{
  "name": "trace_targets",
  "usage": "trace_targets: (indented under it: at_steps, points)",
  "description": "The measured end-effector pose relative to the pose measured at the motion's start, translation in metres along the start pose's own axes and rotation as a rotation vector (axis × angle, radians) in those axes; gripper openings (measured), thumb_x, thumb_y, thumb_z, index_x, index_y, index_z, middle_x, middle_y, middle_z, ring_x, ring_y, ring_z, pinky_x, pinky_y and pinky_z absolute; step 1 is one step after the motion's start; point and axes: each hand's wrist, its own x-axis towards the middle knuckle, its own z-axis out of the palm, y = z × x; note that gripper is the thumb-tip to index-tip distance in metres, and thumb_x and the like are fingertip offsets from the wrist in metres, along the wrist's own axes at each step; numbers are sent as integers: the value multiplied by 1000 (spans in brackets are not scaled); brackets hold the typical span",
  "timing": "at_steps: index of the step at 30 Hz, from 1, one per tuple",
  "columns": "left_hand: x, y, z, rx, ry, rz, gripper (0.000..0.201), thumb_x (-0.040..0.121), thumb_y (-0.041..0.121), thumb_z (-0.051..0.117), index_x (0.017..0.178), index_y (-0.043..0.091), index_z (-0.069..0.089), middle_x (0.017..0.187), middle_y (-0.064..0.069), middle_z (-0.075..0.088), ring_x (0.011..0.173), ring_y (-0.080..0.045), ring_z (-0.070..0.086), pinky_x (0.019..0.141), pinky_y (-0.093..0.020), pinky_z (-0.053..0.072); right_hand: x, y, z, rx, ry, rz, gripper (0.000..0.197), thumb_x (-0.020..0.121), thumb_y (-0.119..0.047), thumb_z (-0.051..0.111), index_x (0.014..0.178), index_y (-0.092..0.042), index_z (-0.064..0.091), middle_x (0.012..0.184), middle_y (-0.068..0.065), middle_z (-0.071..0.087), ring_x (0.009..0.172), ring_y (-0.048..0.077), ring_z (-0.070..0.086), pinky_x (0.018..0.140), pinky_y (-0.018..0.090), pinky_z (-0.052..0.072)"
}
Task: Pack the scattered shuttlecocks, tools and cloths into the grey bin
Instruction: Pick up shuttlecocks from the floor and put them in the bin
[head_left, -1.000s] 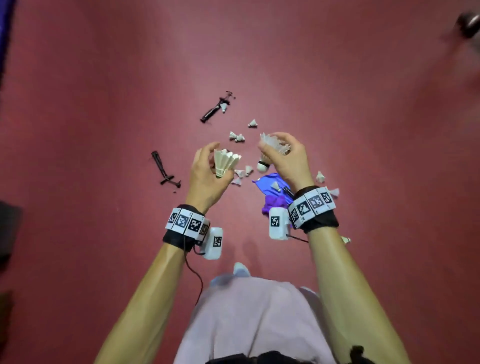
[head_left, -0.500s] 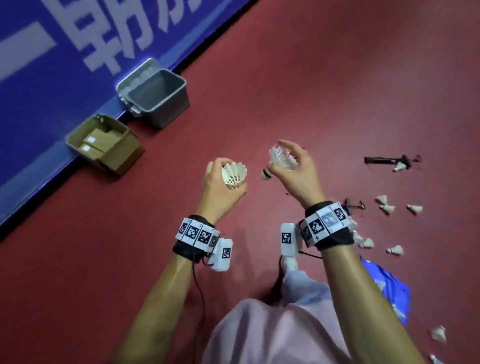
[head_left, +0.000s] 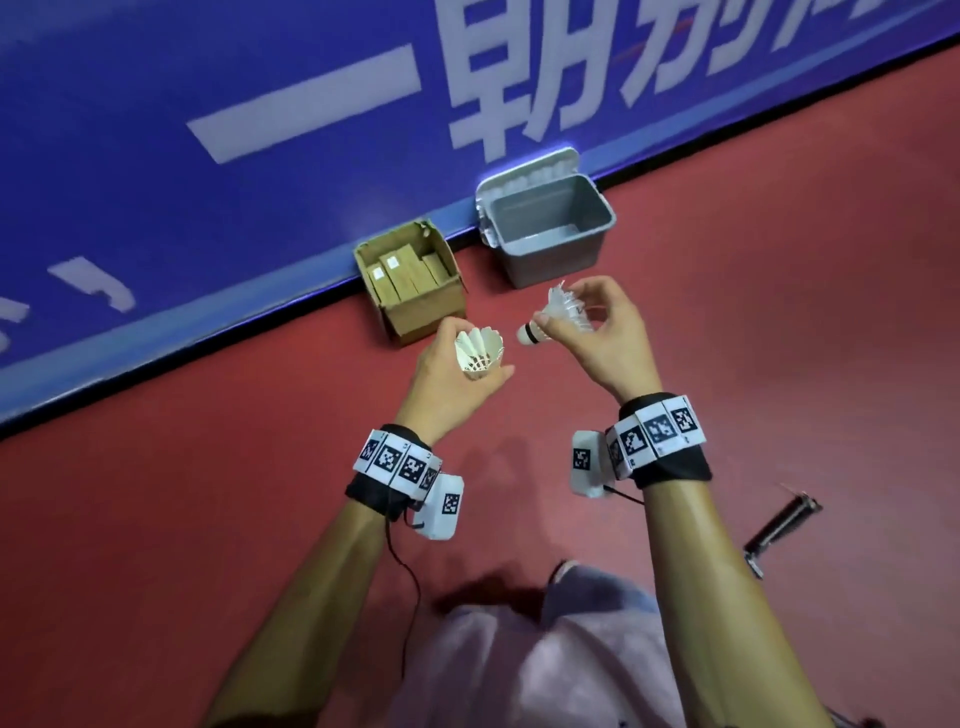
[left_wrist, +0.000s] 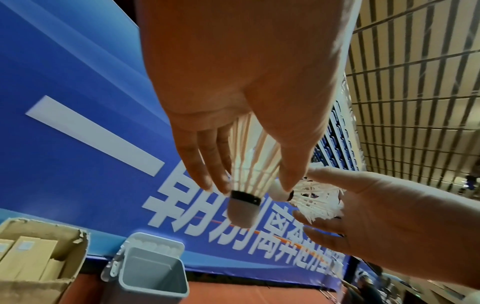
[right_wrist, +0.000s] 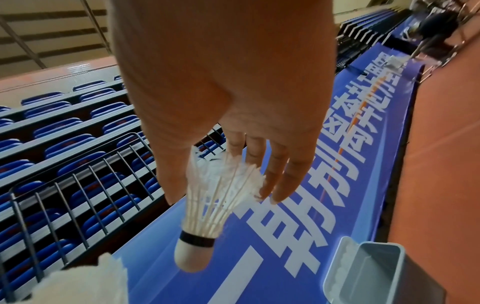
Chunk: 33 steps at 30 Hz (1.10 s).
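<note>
My left hand (head_left: 475, 358) grips a white feather shuttlecock (head_left: 483, 343), skirt up and cork down; the left wrist view shows fingers and thumb round its feathers (left_wrist: 249, 164). My right hand (head_left: 566, 306) pinches a frayed shuttlecock (head_left: 529, 332) by the skirt, cork pointing left, also seen in the right wrist view (right_wrist: 205, 205). The two hands are close together above the red floor. The open grey bin (head_left: 550, 265) stands just beyond them against the blue board, with nothing visible inside.
An open cardboard box (head_left: 410, 301) with flat packets sits left of the bin. A blue banner board (head_left: 260, 104) runs along the floor's edge. A black tool (head_left: 784, 522) lies on the floor at the right, beside my right forearm.
The view has swung left, so the bin and box now lie straight ahead and closer. The scattered shuttlecocks and blue cloth have left the frame. Both hands keep their shuttlecocks.
</note>
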Motion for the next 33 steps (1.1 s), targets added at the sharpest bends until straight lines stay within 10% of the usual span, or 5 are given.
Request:
trace_targets:
  at_steps: [11,19,33]
  points:
    - [200,-13,-47,-69,79,-127,39,87,26,80,107,10,50,76,12,66,56,7,61,54,-8,39,229,4,87,33,-26,19,45,80,-35,86,110,-14,59,100,-10,64,91,5,60,82,13,45]
    - [420,-44,-66,20,0,-76,49,71,40,87,101,32,49,91,10,67,77,-12,65,65,-27,51,412,7,131,-5,23,56,41,76,-14,83,105,-13,53,95,-9,58,86,8,56,82,24,46]
    - [697,13,13,-17,-91,-52,46,71,67,74,95,33,55,88,12,73,81,-10,70,78,-40,58,672,62,66,-4,269,243,45,85,-38,79,120,-22,56,103,-13,64,93,7,64,91,33,53]
